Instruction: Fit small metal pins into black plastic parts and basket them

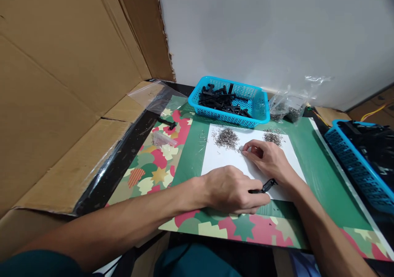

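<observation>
My left hand (235, 188) is closed around a small black plastic part (268, 185), whose end juts out to the right over the white paper (212, 162). Beyond it, my right hand (266, 156) has thumb and forefinger pinched together at the edge of a pile of tiny metal pieces (227, 138). Whatever sits between those fingertips is too small to make out. Behind my right hand lies a second pile of tiny metal pieces (273, 138), at the paper's far right.
A blue basket (224, 120) of black plastic parts stands at the back, with clear bags (294, 104) beside it. Another blue basket (357, 162) is at the right. One loose black part (167, 123) and a small plastic bag (163, 139) lie left. Cardboard (76, 63) walls the left side.
</observation>
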`<state>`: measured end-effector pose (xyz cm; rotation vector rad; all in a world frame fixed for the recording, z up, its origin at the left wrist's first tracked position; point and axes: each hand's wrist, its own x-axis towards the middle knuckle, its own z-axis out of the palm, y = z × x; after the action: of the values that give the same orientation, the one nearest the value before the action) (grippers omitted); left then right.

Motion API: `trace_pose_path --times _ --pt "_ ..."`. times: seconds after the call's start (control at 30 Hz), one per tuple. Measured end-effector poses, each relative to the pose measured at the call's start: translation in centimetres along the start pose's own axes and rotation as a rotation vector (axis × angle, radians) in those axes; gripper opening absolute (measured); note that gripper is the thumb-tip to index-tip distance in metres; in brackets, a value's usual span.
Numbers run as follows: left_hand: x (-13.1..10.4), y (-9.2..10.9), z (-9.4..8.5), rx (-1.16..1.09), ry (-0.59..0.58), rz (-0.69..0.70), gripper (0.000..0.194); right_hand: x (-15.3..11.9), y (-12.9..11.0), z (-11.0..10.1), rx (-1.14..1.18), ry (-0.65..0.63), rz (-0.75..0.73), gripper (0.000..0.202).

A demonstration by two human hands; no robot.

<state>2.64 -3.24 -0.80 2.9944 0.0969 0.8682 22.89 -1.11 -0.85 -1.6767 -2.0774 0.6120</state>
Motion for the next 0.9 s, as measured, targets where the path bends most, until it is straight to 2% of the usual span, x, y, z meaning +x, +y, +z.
trace_pose_path --times 0.13,0.23,0.3,0.43,0.5,0.6,0.67,0.8,0.9 --pt "-0.2 -0.2 0.0 -0.016 0.017 -0.033 0.021 0.1 0.2 -0.1 0.025 -0.02 -0.02 0.019" --pt "-0.3 -0.3 0.0 -0.055 0.102 -0.123 0.02 0.0 0.6 -0.4 0.125 -0.015 -0.045 0.02" --pt "-0.2 -0.4 -0.1 -0.15 0.211 -0.259 0.022 -0.1 0.6 -0.6 0.247 0.034 -0.067 0.021" --pt "0.6 -0.9 -0.8 -0.391 0.476 -0.626 0.019 -0.3 0.3 -1.2 0.543 0.269 -0.058 0.023" --pt "1.0 -1.3 -1.1 -0.442 0.557 -0.778 0.014 -0.4 -0.2 -1.2 0.651 0.336 -0.04 0.025" --pt "1.1 -2.0 -1.1 -0.527 0.557 -0.93 0.013 -0.5 -0.9 -1.0 0.744 0.307 -0.048 0.027" --pt "1.0 -2.3 -0.9 -0.596 0.526 -0.976 0.018 -0.6 -1.4 -0.6 0.776 0.269 -0.065 0.028" --pt "0.8 -2.3 -0.7 -0.628 0.5 -0.993 0.022 -0.7 -1.9 -0.1 0.808 0.215 -0.091 0.026" --pt "0.8 -2.3 -0.8 -0.612 0.477 -0.983 0.022 -0.8 -1.9 -0.2 0.778 0.228 -0.096 0.027"
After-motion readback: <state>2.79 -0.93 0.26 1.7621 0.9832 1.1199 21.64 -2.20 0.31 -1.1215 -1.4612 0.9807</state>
